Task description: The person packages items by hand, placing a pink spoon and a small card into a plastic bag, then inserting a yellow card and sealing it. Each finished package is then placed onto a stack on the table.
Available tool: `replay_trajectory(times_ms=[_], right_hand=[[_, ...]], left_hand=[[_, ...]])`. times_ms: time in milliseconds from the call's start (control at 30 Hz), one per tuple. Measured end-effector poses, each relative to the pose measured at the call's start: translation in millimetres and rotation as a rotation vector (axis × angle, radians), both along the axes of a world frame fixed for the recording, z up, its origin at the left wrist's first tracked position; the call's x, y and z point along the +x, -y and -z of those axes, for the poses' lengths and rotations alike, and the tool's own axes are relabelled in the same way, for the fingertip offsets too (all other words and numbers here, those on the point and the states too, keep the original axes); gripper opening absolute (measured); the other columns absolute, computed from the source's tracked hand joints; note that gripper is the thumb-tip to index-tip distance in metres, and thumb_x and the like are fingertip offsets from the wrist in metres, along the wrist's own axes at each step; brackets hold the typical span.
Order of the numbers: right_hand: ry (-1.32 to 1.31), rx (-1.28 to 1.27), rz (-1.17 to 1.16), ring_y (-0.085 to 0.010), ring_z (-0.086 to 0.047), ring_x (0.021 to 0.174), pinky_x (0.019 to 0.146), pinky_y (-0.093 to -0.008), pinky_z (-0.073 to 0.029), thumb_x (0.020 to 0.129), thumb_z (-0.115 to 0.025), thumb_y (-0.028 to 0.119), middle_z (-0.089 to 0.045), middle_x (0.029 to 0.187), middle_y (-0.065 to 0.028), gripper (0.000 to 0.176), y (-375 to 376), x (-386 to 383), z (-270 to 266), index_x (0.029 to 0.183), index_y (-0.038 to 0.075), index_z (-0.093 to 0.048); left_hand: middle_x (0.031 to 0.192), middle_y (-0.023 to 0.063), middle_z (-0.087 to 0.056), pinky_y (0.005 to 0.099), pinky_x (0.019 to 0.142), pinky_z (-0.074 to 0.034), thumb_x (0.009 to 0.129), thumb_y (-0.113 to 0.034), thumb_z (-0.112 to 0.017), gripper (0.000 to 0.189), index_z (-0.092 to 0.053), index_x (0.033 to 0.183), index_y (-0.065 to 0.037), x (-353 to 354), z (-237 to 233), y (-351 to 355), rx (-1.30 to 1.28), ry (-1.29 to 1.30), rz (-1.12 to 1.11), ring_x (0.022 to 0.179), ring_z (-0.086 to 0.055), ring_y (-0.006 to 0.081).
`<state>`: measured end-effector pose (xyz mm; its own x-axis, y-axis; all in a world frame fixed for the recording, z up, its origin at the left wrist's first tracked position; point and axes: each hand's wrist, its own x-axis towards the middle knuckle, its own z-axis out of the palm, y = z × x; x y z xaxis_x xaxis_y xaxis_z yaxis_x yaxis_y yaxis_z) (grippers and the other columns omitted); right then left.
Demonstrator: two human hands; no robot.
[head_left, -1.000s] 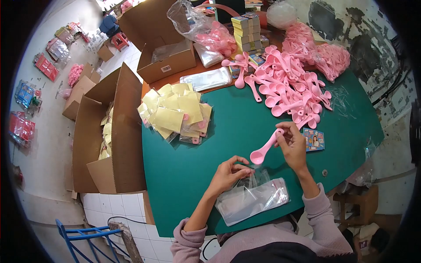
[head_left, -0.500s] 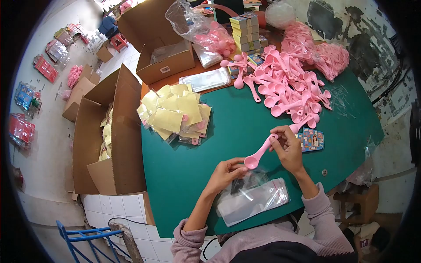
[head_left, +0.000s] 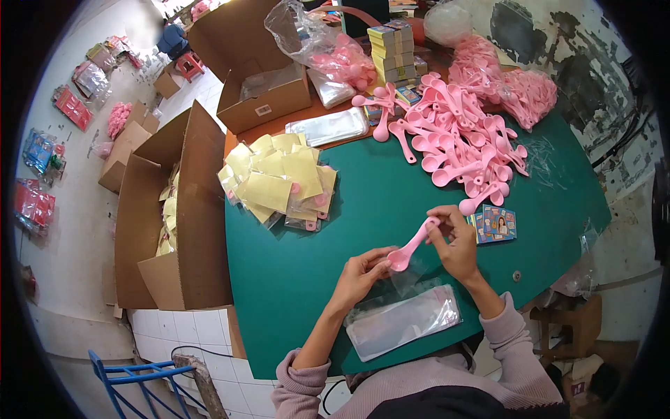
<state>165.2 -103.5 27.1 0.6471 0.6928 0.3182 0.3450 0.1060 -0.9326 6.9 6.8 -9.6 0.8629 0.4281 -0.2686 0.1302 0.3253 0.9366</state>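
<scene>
A pink measuring spoon (head_left: 413,249) slants between my two hands above the front of the green table. My right hand (head_left: 457,244) is closed in a pinch on the end of its handle. At the spoon's bowl, the fingers of my left hand (head_left: 359,279) pinch a thin transparent bag (head_left: 410,278), which hangs just beneath the bowl. Below both hands lies a stack of transparent plastic bags (head_left: 401,325). Small printed cards (head_left: 497,225) with a person's picture rest just right of my right hand.
A big heap of pink spoons (head_left: 460,133) covers the back right of the green table (head_left: 363,202). Packed bags with yellowish cards (head_left: 279,178) pile up at the left. An open cardboard box (head_left: 202,230) stands beside the table, another box (head_left: 269,105) behind. Bundled cards (head_left: 392,52) are stacked at the back.
The spoon has moved slightly down and left, with its bowl now right at my left fingertips. My right hand has shifted a little left. The thin bag hangs more directly under the spoon.
</scene>
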Motion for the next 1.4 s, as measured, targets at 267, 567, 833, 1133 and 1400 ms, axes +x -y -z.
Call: replay_trajectory(times_ms=[267,567,833,1133,1400], right_hand=[[-0.057,0.029,0.053,-0.0086,-0.058,0.065,0.054,-0.0216,-0.049,0.084,-0.055,0.002,-0.058,0.078,-0.0061,0.015,1,3,1,0.097,-0.002,-0.051],[-0.224,-0.136,-0.226,-0.009,-0.059,0.06,0.053,-0.0212,-0.046,0.082,-0.056,0.002,-0.06,0.071,-0.0053,0.018,-1,-6,3,0.098,-0.001,-0.049],[-0.119,-0.013,-0.105,-0.0119,-0.059,0.066,0.059,-0.0234,-0.047,0.087,-0.054,0.016,-0.062,0.078,-0.01,0.018,7,-6,-2,0.094,0.0,-0.05],[0.179,-0.25,-0.247,-0.0277,-0.046,0.104,0.089,-0.0368,-0.038,0.087,-0.044,0.044,-0.045,0.12,-0.0142,0.049,37,22,-27,0.099,0.0,-0.061],[0.336,-0.773,0.547,-0.034,-0.059,0.084,0.07,-0.036,-0.046,0.075,-0.061,0.012,-0.06,0.089,-0.0199,0.031,115,106,23,0.101,-0.003,-0.054]], left_hand=[[0.097,0.0075,-0.064,0.022,0.074,-0.048,0.086,-0.012,-0.056,0.034,-0.052,0.117,0.001,-2,-6,-4,0.038,-0.051,0.0,0.085,-0.059,0.0089],[0.096,0.0058,-0.063,0.0234,0.074,-0.047,0.09,-0.017,-0.051,0.033,-0.051,0.116,0.003,5,1,6,0.139,0.148,-0.017,0.086,-0.06,0.0139],[0.1,0.0083,-0.06,0.0273,0.082,-0.047,0.096,-0.027,-0.037,0.039,-0.05,0.114,0.005,-6,-37,-2,0.064,-0.111,0.342,0.094,-0.057,0.0152],[0.102,0.0173,-0.06,0.0297,0.077,-0.049,0.096,-0.027,-0.035,0.041,-0.05,0.113,0.007,-5,-54,-16,-0.107,0.021,0.186,0.091,-0.06,0.0214],[0.097,0.017,-0.062,0.0305,0.074,-0.05,0.095,-0.028,-0.036,0.038,-0.05,0.113,0.002,7,-59,-37,-0.038,0.068,0.238,0.089,-0.061,0.021]])
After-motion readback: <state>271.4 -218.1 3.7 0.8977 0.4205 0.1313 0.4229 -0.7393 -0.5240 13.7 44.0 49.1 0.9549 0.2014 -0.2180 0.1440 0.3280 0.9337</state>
